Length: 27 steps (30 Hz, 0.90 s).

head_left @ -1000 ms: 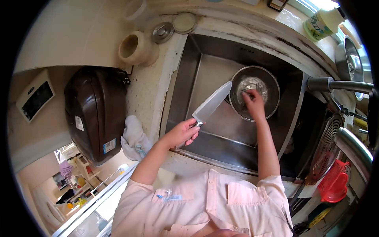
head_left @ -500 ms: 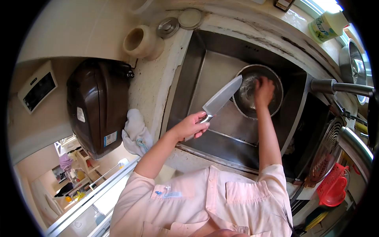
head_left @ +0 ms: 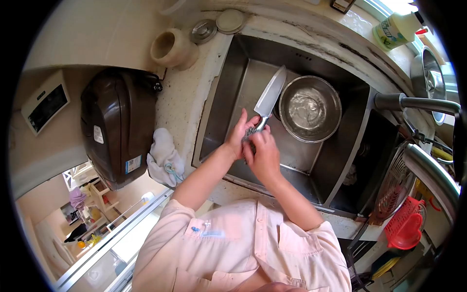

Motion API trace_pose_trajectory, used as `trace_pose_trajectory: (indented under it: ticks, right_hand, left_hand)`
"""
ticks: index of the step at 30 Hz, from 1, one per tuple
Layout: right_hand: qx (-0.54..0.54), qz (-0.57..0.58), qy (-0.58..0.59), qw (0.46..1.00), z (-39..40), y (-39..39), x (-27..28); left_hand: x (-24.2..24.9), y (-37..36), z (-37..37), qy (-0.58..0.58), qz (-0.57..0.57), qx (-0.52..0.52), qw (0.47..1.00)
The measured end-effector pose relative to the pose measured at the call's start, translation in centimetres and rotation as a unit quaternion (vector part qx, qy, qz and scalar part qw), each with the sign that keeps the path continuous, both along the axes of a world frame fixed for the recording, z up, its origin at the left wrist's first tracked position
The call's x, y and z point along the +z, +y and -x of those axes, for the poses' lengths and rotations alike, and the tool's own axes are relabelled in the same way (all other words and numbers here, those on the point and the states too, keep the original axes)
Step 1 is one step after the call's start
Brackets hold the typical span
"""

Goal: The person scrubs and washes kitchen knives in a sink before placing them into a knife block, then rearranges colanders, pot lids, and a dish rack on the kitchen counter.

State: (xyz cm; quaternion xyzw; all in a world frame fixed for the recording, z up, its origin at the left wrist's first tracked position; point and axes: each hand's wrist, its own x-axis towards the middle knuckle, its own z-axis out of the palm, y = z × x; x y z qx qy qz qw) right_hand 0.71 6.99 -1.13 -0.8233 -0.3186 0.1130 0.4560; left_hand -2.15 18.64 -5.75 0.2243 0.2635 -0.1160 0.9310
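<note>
A kitchen knife (head_left: 271, 93) with a broad steel blade and metal handle points up and away over the sink. My left hand (head_left: 237, 137) supports it by the handle, its thumb raised alongside. Closed over the lower handle is my right hand (head_left: 264, 155), slightly blurred, pressing a grey steel wool scrubber (head_left: 248, 133) against it. The fingers partly hide the scrubber and the handle's end. Just right of the blade, a round metal bowl (head_left: 311, 109) of rippling water stands in the sink.
The steel sink (head_left: 301, 168) has a faucet (head_left: 413, 103) at its right. A brown appliance (head_left: 114, 129) and white cloth (head_left: 165, 155) lie left. A stone-coloured jar (head_left: 170, 47) and lids stand at the back left; a bottle (head_left: 395, 31) is at the back right.
My right hand has come out of the bowl to the knife handle, with the scrubber now showing. The knife has shifted left and stands steeper.
</note>
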Motion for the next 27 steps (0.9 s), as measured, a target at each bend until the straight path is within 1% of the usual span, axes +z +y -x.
trace_pose_trajectory:
  ticks: [2,3,6,7,8,10,11,12,14,15,17,18,20,21,22,24,25,26,27]
  right_hand:
    - [-0.069,0.033,0.091,0.993,-2.1,0.5,-0.7]
    - [-0.071,0.018,0.069,0.995,-2.8,0.6,-1.5]
    - [-0.043,0.008,0.070,0.997,-1.3,0.1,-0.8]
    - [-0.045,-0.008,0.048,0.998,0.0,0.0,-0.2]
    - [-0.048,-0.009,0.035,0.998,-0.2,0.0,-0.2]
    - [-0.055,-0.010,0.012,0.998,-1.8,0.1,-0.8]
    - [-0.083,0.011,0.034,0.996,-3.0,0.4,-1.2]
    - [-0.070,0.002,0.034,0.997,-3.7,0.5,-1.4]
    - [-0.044,-0.014,0.034,0.998,-4.9,0.6,-1.9]
    - [-0.050,-0.034,0.045,0.997,-5.3,0.5,-2.8]
    - [-0.067,0.009,-0.002,0.998,-7.4,-0.5,-5.2]
    - [-0.075,0.028,-0.023,0.997,-8.7,-1.3,-6.8]
    - [-0.128,0.114,-0.020,0.985,-11.9,-3.5,-11.5]
    - [-0.169,0.188,-0.083,0.964,-13.4,-4.6,-13.4]
    - [-0.208,0.262,-0.145,0.931,-14.2,-5.7,-15.1]
    - [-0.179,0.344,-0.206,0.899,-13.0,-7.5,-18.7]
    - [-0.164,0.384,-0.236,0.877,-12.6,-8.0,-19.4]
    - [-0.121,0.297,-0.123,0.939,-12.8,-8.4,-20.2]
    - [-0.075,0.203,-0.008,0.976,-13.1,-8.2,-19.5]
  left_hand:
    - [1.4,-1.8,-0.8,0.083,-0.038,0.069,0.993]
    - [1.3,-1.8,-0.7,0.059,-0.079,0.041,0.994]
    - [0.4,-1.5,-0.5,0.090,-0.053,0.046,0.993]
    - [-0.2,-0.3,-0.1,0.000,-0.038,0.005,0.999]
    - [-0.7,-0.6,0.3,0.014,-0.050,0.028,0.998]
    - [0.6,-2.1,0.2,0.042,-0.074,0.075,0.994]
    - [1.5,-3.1,-0.2,0.018,-0.114,0.074,0.991]
    - [2.2,-3.3,-0.2,0.023,-0.114,0.086,0.989]
    - [-0.4,-2.7,0.2,0.037,-0.168,0.119,0.978]
    - [0.1,-2.1,0.2,0.025,-0.177,0.078,0.981]
    - [1.9,-0.6,0.7,0.006,-0.196,-0.004,0.981]
    - [2.8,-0.7,0.6,0.014,-0.214,-0.014,0.977]
    - [4.1,-0.7,0.3,0.029,-0.255,-0.031,0.966]
    - [3.9,-0.7,0.4,0.020,-0.260,-0.018,0.965]
    - [3.4,-0.5,0.5,0.017,-0.300,-0.027,0.953]
    - [1.9,-0.3,0.8,0.008,-0.373,-0.047,0.927]
    - [1.2,-0.3,1.1,-0.003,-0.430,-0.054,0.901]
    - [0.4,-0.4,1.4,-0.013,-0.484,-0.060,0.873]
    - [0.2,-0.5,1.5,-0.024,-0.535,-0.064,0.842]
